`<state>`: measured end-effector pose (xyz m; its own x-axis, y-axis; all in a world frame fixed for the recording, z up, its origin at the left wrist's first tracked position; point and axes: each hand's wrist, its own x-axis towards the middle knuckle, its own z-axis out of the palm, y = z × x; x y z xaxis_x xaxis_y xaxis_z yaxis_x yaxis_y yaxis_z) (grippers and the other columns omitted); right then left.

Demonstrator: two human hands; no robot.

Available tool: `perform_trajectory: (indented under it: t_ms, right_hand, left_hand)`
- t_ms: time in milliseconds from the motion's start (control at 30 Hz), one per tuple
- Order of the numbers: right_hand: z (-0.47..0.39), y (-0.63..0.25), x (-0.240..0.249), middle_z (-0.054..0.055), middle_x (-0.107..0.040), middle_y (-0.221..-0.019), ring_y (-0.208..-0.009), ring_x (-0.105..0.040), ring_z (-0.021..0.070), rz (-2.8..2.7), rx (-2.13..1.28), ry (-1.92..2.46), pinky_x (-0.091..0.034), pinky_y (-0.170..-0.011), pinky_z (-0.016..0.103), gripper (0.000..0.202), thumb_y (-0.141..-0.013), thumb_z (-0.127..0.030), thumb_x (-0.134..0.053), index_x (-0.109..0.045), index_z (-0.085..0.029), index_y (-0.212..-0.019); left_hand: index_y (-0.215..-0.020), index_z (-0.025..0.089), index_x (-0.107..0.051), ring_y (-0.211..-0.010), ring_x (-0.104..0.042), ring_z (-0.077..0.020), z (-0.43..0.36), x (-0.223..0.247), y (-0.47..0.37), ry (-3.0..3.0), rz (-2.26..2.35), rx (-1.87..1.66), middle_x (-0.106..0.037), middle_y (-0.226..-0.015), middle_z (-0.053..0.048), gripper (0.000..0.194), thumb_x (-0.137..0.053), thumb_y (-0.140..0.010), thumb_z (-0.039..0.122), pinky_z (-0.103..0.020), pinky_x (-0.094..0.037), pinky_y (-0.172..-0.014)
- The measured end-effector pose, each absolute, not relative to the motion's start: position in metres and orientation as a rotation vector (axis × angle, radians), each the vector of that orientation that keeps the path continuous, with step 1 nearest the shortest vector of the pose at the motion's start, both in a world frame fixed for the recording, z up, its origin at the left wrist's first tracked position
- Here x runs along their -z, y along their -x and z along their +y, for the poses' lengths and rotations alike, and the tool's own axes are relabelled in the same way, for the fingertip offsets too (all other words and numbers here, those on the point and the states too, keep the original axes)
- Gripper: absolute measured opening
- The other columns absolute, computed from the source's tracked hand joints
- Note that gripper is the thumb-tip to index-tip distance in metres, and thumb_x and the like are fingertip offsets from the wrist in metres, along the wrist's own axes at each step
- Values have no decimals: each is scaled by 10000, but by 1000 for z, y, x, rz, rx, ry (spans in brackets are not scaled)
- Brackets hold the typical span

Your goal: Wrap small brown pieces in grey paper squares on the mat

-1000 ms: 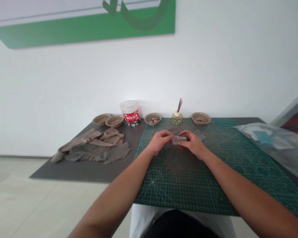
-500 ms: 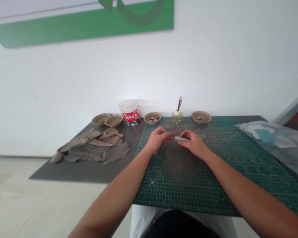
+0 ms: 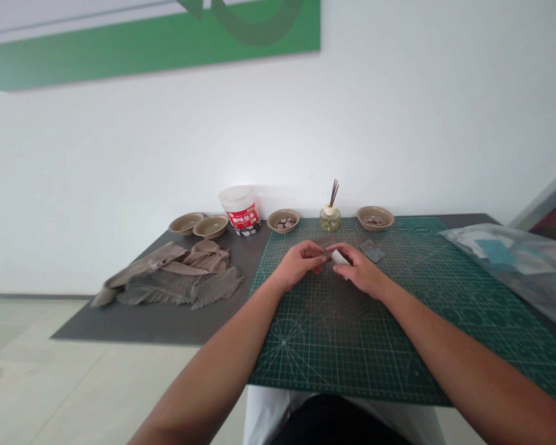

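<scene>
Over the green cutting mat [image 3: 324, 352] my two hands are close together, fingertips almost meeting. Fingers of my right hand [image 3: 364, 272] are closed around a small whitish piece [image 3: 340, 258], perhaps folded paper or cloth. My left hand [image 3: 297, 266] is pinched shut; what lies between its fingertips is too small and blurred to name. Just past the left fingers, a thin brownish see-through sheet [image 3: 325, 240] is partly visible on the mat. Beside my right hand lies a small clear square packet [image 3: 373, 250].
Along the wall stand a bowl of small pieces [image 3: 284, 224], a reed diffuser [image 3: 330, 219] and another bowl [image 3: 375, 221]. Further left are a red-labelled tub [image 3: 243, 216], two bowls [image 3: 212, 227] and crumpled brown-grey cloth [image 3: 180, 281]. A large plastic bag [image 3: 519, 262] covers the right edge.
The whitish piece has turned from lying nearly level to tilted upright in my right hand. My hands have drawn slightly closer, and the clear packet shows more fully.
</scene>
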<state>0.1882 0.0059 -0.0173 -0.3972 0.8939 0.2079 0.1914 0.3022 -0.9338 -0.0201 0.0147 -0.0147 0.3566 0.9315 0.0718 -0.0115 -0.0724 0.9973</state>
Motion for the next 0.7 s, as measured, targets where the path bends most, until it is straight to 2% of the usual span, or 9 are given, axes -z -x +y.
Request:
perform_trajectory:
  t_ms: [233,333,533,600,700]
  right_hand:
    - [9,-189,24,-27,-633,-779,-615,-626,166,-1683,-1190,986,-526,-564,287,313,-739,-337,-735,-527,-225,-944]
    - [9,-191,22,-14,-653,-705,-615,-629,176,-1715,-1106,1029,-528,-574,291,296,-752,-412,-754,-573,-206,-862]
    - [10,-194,17,45,-740,-823,-728,-697,220,-1790,-1079,1076,-552,-657,313,366,-795,-513,-741,-709,-184,-952]
    - [10,-193,18,50,-743,-859,-741,-710,227,-1757,-1068,1076,-565,-641,314,387,-780,-509,-760,-687,-191,-986]
    - [8,-190,21,37,-728,-870,-653,-712,220,-1637,-1211,1034,-566,-508,305,477,-752,-501,-786,-582,-214,-1073]
  left_hand:
    - [-972,143,-621,-617,-630,-119,15,14,21,-1440,910,-996,-669,-740,-5,359,-816,-733,328,-242,-497,-580]
    - [-968,138,-622,-618,-620,-114,14,14,21,-1438,897,-992,-670,-750,-2,379,-834,-713,323,-245,-506,-588]
    - [-962,120,-653,-642,-641,-123,14,13,22,-1449,884,-1010,-702,-809,-32,336,-823,-728,291,-267,-526,-637]
    - [-985,118,-665,-653,-651,-129,14,13,22,-1449,875,-993,-716,-817,-40,328,-813,-737,272,-273,-531,-654]
    - [-1016,116,-682,-658,-657,-134,13,13,22,-1447,878,-976,-728,-835,-50,336,-805,-743,268,-283,-536,-669]
